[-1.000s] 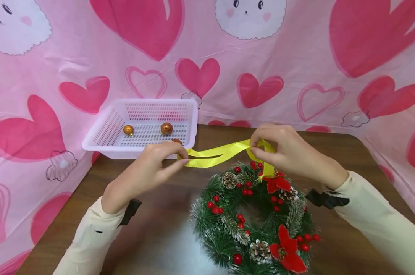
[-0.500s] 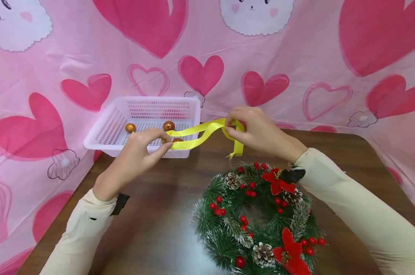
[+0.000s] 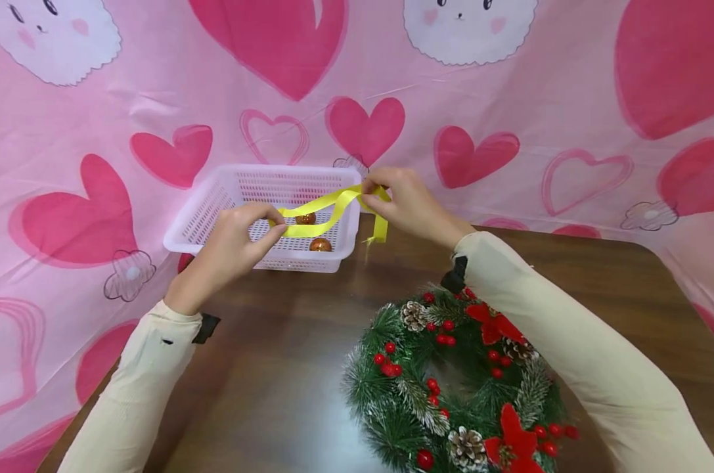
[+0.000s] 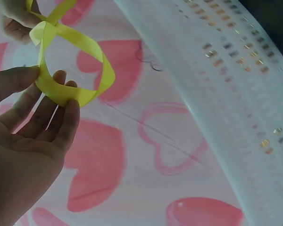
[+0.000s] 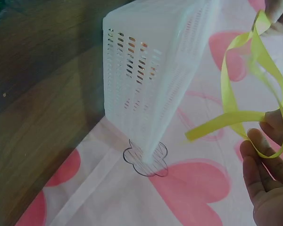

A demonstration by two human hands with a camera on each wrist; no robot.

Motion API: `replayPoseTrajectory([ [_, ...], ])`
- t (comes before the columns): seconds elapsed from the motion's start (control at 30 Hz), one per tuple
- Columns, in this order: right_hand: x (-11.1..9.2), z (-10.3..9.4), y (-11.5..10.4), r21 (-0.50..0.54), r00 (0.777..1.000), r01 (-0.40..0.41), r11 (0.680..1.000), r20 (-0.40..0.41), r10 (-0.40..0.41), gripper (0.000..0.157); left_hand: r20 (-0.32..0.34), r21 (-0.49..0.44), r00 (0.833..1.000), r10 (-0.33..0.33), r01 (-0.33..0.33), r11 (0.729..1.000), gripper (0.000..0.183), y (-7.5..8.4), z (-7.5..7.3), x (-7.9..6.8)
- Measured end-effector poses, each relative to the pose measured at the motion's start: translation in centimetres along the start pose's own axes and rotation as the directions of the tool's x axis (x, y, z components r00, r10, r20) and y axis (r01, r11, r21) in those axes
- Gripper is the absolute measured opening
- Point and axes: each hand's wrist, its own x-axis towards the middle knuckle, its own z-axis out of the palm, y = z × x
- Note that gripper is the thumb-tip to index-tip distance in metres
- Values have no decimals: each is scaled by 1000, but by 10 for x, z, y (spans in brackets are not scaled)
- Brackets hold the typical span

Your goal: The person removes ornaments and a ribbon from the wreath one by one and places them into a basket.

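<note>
A yellow ribbon (image 3: 312, 230) stretches in two strands between the hands, above the white plastic basket (image 3: 180, 244). Its left end is pinched between thumb and fingers of my left hand (image 3: 226, 246), which is over the basket's front left side. My right hand (image 3: 406, 203) pinches the other part near the basket's right rim, and a short frayed tail hangs below it. The left wrist view shows the ribbon looped round past the fingertips (image 4: 71, 106). In the right wrist view a loose ribbon tail (image 5: 212, 126) sticks out from the pinch.
Inside the basket lie shiny orange-gold baubles (image 3: 320, 244). A green wreath (image 3: 386, 394) with red berries, pinecones and red flowers lies on the brown table (image 3: 262, 368), partly under the right forearm. A pink heart-patterned cloth (image 3: 380, 52) hangs behind.
Both hands have carried the ribbon left and away from the body, from above the wreath's far edge to over the basket. The ribbon's tail has come away from the wreath area.
</note>
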Motion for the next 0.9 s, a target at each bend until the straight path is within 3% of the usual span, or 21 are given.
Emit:
replayPoseTrajectory([
  [0.17, 19, 13, 3, -11, 999, -32, 999, 19, 32, 11, 3, 20, 998, -60, 60, 998, 6, -15, -8, -3],
  [0.43, 38, 47, 5, 123, 993, -116, 986, 27, 114, 10, 31, 36, 985, -172, 171, 985, 5, -44, -9, -18],
  [0.63, 54, 71, 7, 78, 991, -131, 988, 43, 128, 10, 53, 43, 972, -229, 227, 973, 4, -61, -10, -21],
  [0.73, 58, 84, 10, 25, 985, -151, 988, 87, 148, 10, 65, 17, 971, -232, 231, 973, 3, -69, -11, -24],
  [0.9, 57, 102, 13, -53, 955, -152, 987, 250, 160, 12, 84, 9, 968, -236, 236, 972, 3, -83, -9, -33],
])
